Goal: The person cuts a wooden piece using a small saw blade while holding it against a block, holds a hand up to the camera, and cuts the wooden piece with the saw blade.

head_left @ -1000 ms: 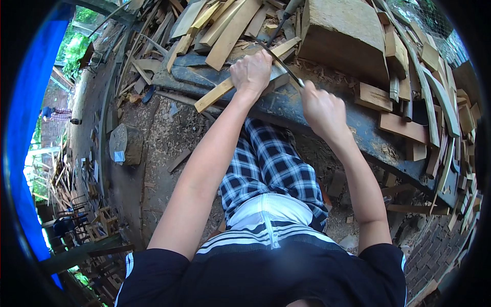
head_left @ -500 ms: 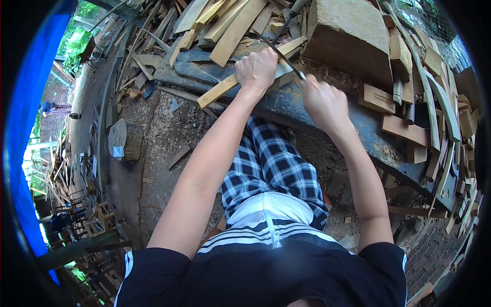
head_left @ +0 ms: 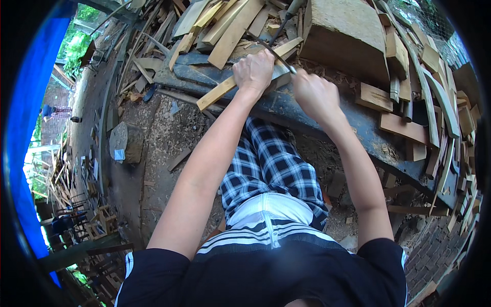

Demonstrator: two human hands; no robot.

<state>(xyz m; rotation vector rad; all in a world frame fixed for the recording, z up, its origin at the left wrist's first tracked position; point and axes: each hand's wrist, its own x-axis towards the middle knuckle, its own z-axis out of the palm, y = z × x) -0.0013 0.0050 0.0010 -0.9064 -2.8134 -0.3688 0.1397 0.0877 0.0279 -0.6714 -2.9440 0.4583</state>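
A narrow, pale wood strip (head_left: 217,94) lies slantwise over the near edge of the dark workbench (head_left: 312,115). My left hand (head_left: 253,72) is closed around it near its middle and keeps it down on the bench. My right hand (head_left: 316,93) is wrapped around the handle of a long, thin, dark file (head_left: 270,49). The handle is hidden in my fist. Its blade runs away to the far left, across the strip just beyond my left hand. Under the strip, a grey-edged wood block (head_left: 281,77) shows between my hands.
A big squared timber block (head_left: 348,41) stands at the far right of my hands. Loose boards (head_left: 235,33) are heaped beyond them, with another dark-handled tool (head_left: 292,10) among them. Offcuts (head_left: 376,97) crowd the bench's right side. A stump (head_left: 126,142) sits on the floor, left.
My right hand has moved a little left and away from me, sliding the file farther across the strip. The left hand and the strip have barely shifted.
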